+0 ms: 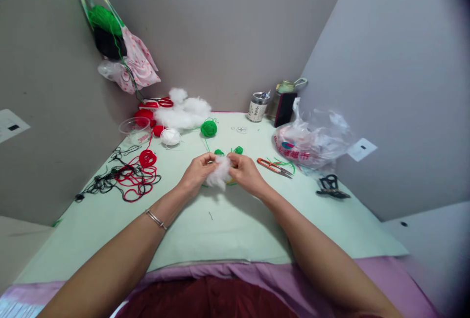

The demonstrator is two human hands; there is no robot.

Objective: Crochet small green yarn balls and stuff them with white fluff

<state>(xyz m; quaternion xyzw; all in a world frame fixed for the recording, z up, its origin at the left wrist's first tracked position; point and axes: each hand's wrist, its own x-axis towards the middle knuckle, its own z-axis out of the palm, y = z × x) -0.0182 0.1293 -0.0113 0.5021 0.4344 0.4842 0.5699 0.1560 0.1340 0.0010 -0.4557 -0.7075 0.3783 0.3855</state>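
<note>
Well, white tuft: pinched between the 2 hands, above the middle of the desk, well in from the near edge; whether its underside touches anything I can't tell.
Left grip: the left hand has thumb and fingers closed on the tuft's left side.
Right grip: the right hand pinches the opposite side, fingertips partly lost in fluff.
Fluff's feel: nearly weightless, I'd judge, soft and springy, not slippery; fibres probably pull apart at a light tug and cling to fingers.
Best hold: 2 opposite sides, thumb against fingertips, lightly; squeezing would likely mat it, and the loose lower wisps would give way first.
Green bits: 2 small green pieces poke out just beyond the fingers, towards the far edge; a yellow-and-green piece is mostly hidden behind the tuft.
Fluff pile: more white stuffing lies near the far left corner.
Orange snips: the snips lie between the right hand and the right edge.
</note>
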